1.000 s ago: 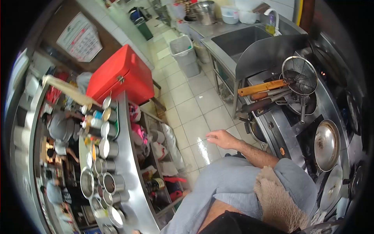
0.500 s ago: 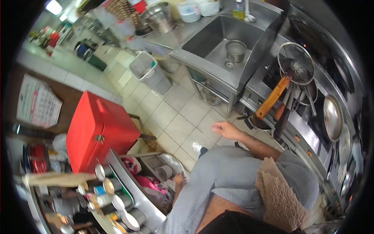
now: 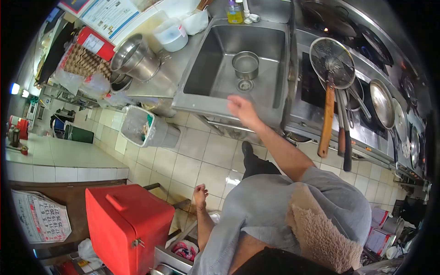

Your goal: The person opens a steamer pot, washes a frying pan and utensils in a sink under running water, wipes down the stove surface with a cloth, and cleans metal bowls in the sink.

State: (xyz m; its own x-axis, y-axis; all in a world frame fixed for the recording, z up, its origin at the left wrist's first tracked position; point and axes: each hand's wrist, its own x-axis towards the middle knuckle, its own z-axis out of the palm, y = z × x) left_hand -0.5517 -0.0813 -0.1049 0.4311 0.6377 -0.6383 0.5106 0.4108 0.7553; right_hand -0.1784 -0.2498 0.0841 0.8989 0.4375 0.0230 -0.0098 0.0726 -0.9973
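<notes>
My right hand is stretched over the front edge of a steel sink, slightly blurred, fingers loosely bent and nothing seen in it. Inside the sink a small metal pot stands beside the drain. Lower down, my left hand hangs above the tiled floor, to the right of a red box, fingers loosely apart and empty. A yellow soap bottle and a white tap are behind the sink.
Right of the sink is a stove with a long-handled strainer, other utensils and a metal lid. A grey bin stands left of my legs. Metal pots and egg trays are at upper left.
The view has turned left and come closer to the sink. My right hand has moved from above the floor to the sink's front edge. My left hand is now clear of the shelf.
</notes>
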